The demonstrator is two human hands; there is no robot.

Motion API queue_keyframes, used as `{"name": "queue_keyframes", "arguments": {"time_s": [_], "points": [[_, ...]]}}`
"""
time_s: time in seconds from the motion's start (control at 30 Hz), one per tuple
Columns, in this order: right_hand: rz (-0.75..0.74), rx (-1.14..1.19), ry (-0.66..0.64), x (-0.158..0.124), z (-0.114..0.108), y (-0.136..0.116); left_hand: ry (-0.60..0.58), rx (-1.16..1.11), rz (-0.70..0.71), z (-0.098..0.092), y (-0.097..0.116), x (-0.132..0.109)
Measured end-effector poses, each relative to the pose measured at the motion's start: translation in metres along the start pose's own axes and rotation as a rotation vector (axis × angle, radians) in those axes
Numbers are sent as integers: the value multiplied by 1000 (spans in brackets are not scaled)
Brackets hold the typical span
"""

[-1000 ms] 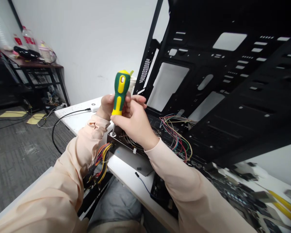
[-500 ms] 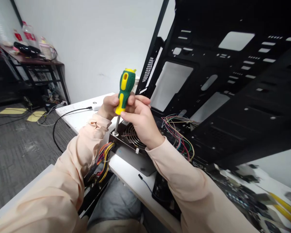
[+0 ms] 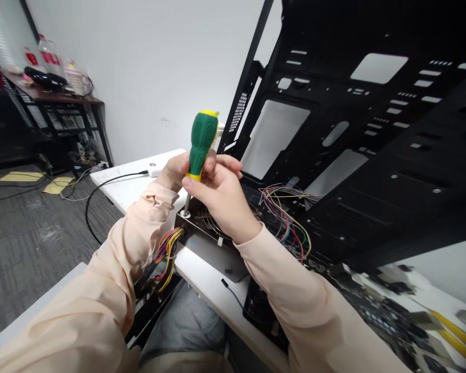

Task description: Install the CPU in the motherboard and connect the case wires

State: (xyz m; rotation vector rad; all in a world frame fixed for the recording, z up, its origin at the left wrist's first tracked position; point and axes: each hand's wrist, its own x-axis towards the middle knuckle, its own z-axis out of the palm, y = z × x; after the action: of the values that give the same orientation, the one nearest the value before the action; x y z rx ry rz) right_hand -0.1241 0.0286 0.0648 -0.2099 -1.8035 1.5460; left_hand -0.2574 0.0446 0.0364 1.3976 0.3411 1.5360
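Green-and-yellow screwdriver [image 3: 202, 140] stands almost upright, tilted slightly, with its steel shaft [image 3: 187, 203] running down to a corner of the power supply [image 3: 217, 256]; the tip sits at a screw point there, exact fit too small to tell. Both hands are closed around the handle, neither released. The left hand [image 3: 173, 173] wraps it from behind, fingers curled and mostly hidden. The right hand [image 3: 221, 199] grips from the front, thumb on the lower handle and fingers bent around it. Power supply lies on a white desk [image 3: 116, 191], fan grille [image 3: 212, 220] facing up just beneath the right hand. Yellow and orange cables [image 3: 166, 254] leave the box near the left sleeve [image 3: 140, 228]. Thin colored wires [image 3: 285, 223] lie just right of the right hand, in front of a black PC case panel [image 3: 392, 150].
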Motion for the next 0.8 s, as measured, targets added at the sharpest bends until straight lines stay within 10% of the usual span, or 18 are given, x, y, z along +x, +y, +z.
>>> {"name": "queue_keyframes", "arguments": {"time_s": [0.8], "points": [[-17, 115, 24, 1, 1, 7, -90, 39, 16, -7, -7, 6]]}}
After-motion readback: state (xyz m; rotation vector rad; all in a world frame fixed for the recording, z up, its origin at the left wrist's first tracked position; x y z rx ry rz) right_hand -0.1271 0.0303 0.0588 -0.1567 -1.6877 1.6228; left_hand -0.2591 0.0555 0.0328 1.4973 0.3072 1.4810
